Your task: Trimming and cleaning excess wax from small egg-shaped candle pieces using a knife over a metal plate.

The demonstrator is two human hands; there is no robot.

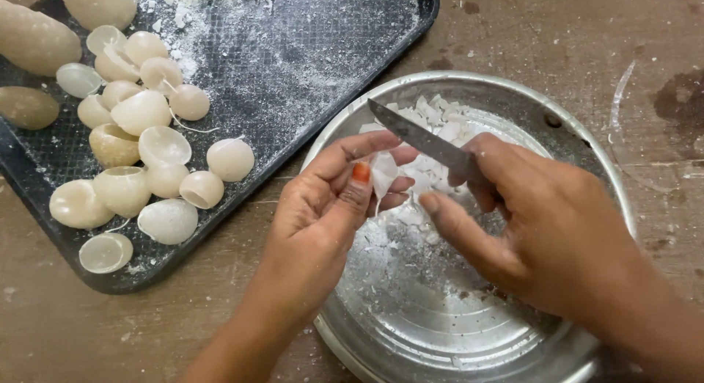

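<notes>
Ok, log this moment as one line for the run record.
left hand: pinches white wax piece | right hand: holds knife | both over metal bowl | wax shells on black tray

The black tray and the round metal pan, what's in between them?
In the head view, only a narrow strip of bare brown table with white crumbs separates the black tray from the metal pan; lower down, the left hand crosses it.

The tray (352, 53) of wax shells (158, 144) lies left of the pan (587, 155).
</notes>
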